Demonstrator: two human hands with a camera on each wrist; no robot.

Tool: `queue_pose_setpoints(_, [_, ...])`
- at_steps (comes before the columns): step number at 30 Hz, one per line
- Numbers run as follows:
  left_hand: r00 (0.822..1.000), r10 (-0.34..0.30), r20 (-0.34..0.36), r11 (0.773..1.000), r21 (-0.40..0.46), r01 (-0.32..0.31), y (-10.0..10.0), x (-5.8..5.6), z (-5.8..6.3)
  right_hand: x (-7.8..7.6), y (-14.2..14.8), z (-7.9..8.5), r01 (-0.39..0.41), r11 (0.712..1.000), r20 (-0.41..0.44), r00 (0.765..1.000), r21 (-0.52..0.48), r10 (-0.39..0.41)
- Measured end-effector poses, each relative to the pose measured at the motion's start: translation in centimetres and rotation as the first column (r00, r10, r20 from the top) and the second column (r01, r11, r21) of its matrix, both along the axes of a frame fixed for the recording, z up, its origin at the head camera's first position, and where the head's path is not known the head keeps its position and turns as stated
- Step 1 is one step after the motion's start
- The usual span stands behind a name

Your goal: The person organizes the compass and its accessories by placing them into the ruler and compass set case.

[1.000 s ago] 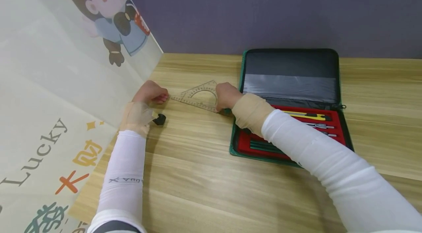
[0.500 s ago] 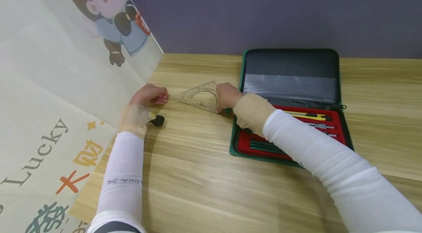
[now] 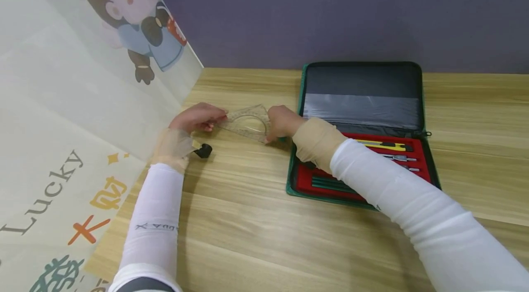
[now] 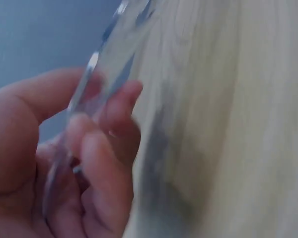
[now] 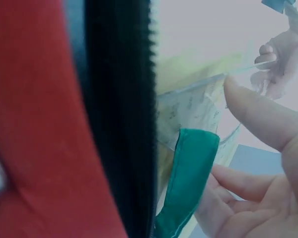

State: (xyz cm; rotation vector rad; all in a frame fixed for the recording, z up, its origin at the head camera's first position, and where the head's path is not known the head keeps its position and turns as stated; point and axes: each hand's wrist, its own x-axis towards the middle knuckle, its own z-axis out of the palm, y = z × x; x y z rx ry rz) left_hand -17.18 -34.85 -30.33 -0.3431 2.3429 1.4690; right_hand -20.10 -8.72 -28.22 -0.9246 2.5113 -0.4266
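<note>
A clear plastic set square (image 3: 247, 133) with printed scales and a rounded cut-out is held between both hands above the wooden table. My left hand (image 3: 199, 116) pinches its narrow left end; in the left wrist view the fingers (image 4: 102, 163) curl around the transparent plastic, which is blurred. At the wider right end, my right hand (image 3: 283, 122) grips the set square, its thumb (image 5: 258, 111) on the edge in the right wrist view. Beside that hand is the opened green zip case (image 3: 363, 80), partly covered by the right forearm. A green fabric tab (image 5: 194, 166) lies close to the right fingers.
The case's red insert (image 3: 305, 179) holds a yellow cutter (image 3: 390, 146), metal drawing instruments (image 3: 398, 158) and dark green items (image 3: 330, 183). A printed white panel (image 3: 82, 113) borders the table (image 3: 248, 227) on the left; a purple-grey wall (image 3: 330, 12) stands behind.
My left hand has moved right and covers more of the set square's narrow end. The set square has shifted slightly left and blurs at its tip. The right hand stays nearly in place.
</note>
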Motion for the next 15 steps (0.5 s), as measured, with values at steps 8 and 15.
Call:
queue_pose_setpoints(8, [0.987, -0.161, -0.022, 0.976, -0.152, 0.156, 0.6, 0.2, 1.2, 0.1, 0.4, -0.1, -0.053, 0.995, -0.016, 0.999, -0.084, 0.052])
queue_pose_setpoints(15, [0.988, -0.136, -0.075, 0.984, -0.124, 0.126, -0.3, 0.7, 2.1, -1.1, 3.6, 1.5, 0.021, 0.957, 0.072, 0.997, -0.289, 0.0])
